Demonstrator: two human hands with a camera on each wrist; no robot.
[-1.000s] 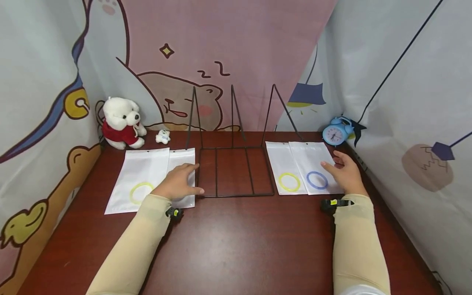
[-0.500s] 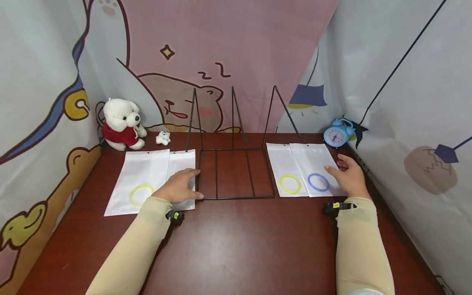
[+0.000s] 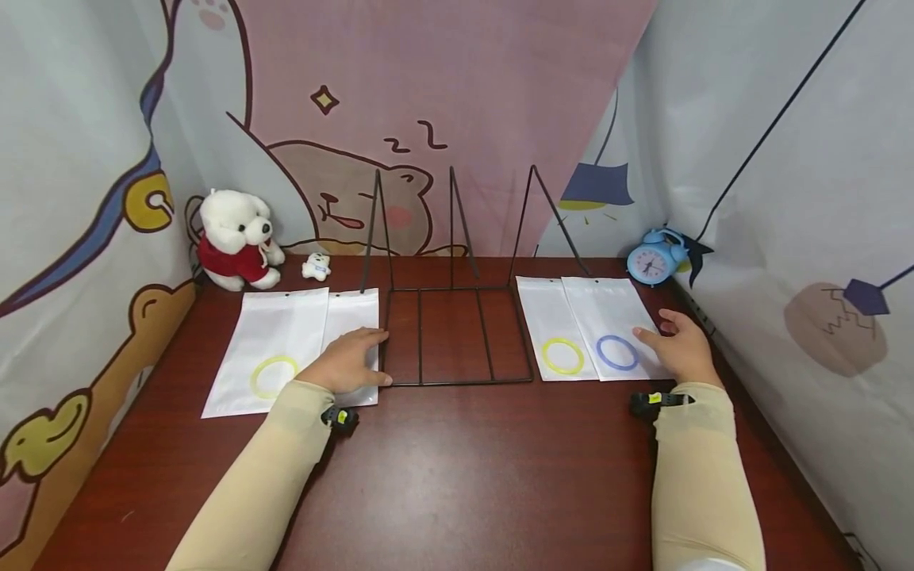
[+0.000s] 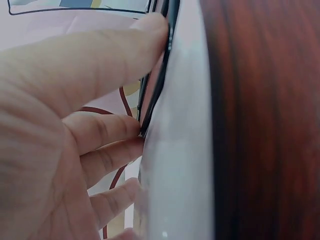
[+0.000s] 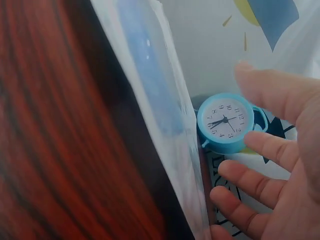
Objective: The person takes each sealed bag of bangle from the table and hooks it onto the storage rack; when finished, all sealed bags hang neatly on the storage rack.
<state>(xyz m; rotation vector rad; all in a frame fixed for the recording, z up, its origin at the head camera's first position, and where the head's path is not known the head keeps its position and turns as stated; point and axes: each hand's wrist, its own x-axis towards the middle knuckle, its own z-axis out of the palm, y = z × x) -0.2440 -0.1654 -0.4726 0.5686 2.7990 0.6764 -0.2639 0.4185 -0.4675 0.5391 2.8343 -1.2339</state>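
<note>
We rest left hand (image 3: pixel 347 362) flat on bag (image 3: pixel 355 325) left of rack (image 3: pixel 457 333) | right hand (image 3: pixel 680 347) spread on right bag (image 3: pixel 607 317) | bags' long axes run away from us

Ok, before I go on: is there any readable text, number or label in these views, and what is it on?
Blue alarm clock: "12" at the head of the dial, "10" and "9" just legible in the right wrist view; the other numerals are blurred.
Backdrop curtain: drawn marks like "z z" above the cartoon bear, a sleep sign.
White pouches: only coloured rings, no words.
White teddy bear: no lettering readable.
</note>
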